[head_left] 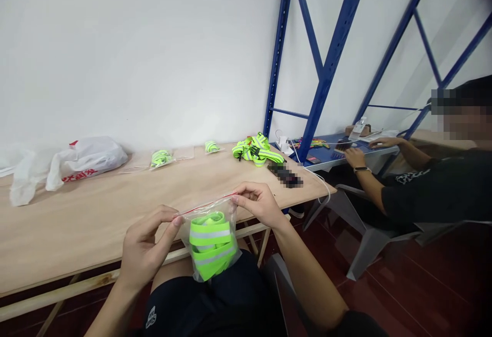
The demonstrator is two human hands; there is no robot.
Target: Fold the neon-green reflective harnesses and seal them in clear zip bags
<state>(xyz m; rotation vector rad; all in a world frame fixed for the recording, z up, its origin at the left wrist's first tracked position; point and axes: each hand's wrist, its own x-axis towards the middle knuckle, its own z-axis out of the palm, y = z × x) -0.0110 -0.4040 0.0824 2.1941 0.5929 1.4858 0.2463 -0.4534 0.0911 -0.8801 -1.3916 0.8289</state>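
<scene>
A clear zip bag (186,235) with a red seal line hangs upright between my hands, over my lap at the table's front edge. Inside it lies a folded neon-green reflective strap (211,255) with silver stripes. My left hand (148,244) pinches the bag's top left corner between thumb and fingers. At the top right corner, my right hand (255,203) is closed on the same bag, near the red line. Whether the seal is fully pressed together cannot be made out.
On the wooden table (96,224) lie a loose pile of green straps (257,151), two bagged straps (161,158), a white plastic bag (90,157) and a dark, blurred-out object (286,174). Blue shelf posts (326,65) stand right, beside a seated person (434,183).
</scene>
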